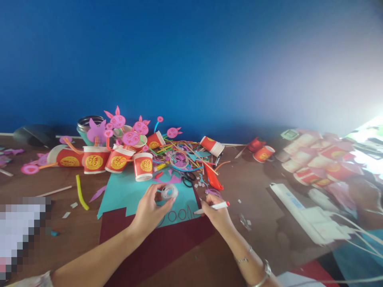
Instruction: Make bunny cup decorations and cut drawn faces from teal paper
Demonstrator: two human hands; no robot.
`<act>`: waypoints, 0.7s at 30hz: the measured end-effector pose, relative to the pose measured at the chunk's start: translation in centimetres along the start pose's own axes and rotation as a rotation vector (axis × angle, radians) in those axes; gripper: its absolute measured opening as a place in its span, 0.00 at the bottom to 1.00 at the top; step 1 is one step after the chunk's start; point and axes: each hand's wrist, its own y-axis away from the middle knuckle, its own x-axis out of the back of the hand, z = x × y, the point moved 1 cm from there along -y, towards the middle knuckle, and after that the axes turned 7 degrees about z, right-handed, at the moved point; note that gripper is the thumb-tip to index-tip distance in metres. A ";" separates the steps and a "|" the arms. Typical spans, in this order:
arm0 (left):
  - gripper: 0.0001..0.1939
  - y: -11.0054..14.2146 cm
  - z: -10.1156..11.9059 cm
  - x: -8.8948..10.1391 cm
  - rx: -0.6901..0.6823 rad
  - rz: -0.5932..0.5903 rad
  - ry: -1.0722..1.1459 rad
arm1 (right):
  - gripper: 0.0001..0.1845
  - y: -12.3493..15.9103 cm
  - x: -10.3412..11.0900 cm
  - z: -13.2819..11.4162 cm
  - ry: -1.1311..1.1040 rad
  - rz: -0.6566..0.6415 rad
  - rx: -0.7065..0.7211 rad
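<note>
Head view: left hand [151,204], thumb and fingers part-curled round a clear roll [170,192], above blue paper [119,195]; right hand [218,214], fingers pinched on a white marker [220,205], tip leftward, red end right. Drawn circles [181,215]: paper's near edge, left-to-right row between the hands, marker tip just beside the rightmost outline

sheet [119,195] on table [257,235], cups [120,160] back left, scissors [188,181] back right; power strip [303,213] further right, cup pile [323,157] behind it.

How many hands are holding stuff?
2: the left hand holds a clear roll, and the right hand holds a white marker. I can't make out any others.
</note>
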 end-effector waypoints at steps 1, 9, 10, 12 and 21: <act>0.16 0.0 0.0 0.0 -0.003 0.002 0.001 | 0.16 0.0 -0.1 0.0 -0.010 0.006 0.007; 0.16 0.0 -0.1 0.0 -0.009 0.007 0.000 | 0.17 -0.3 -0.2 0.1 0.017 0.113 0.035; 0.16 0.0 -0.1 0.0 -0.005 0.005 0.002 | 0.17 -0.4 -0.2 0.0 0.011 0.125 0.033; 0.16 0.0 0.0 0.0 0.001 -0.001 0.008 | 0.17 -0.4 -0.2 -0.1 -0.013 0.137 0.021; 0.16 0.0 0.2 0.0 0.016 -0.009 0.035 | 0.16 -0.4 0.0 0.4 0.041 0.130 0.049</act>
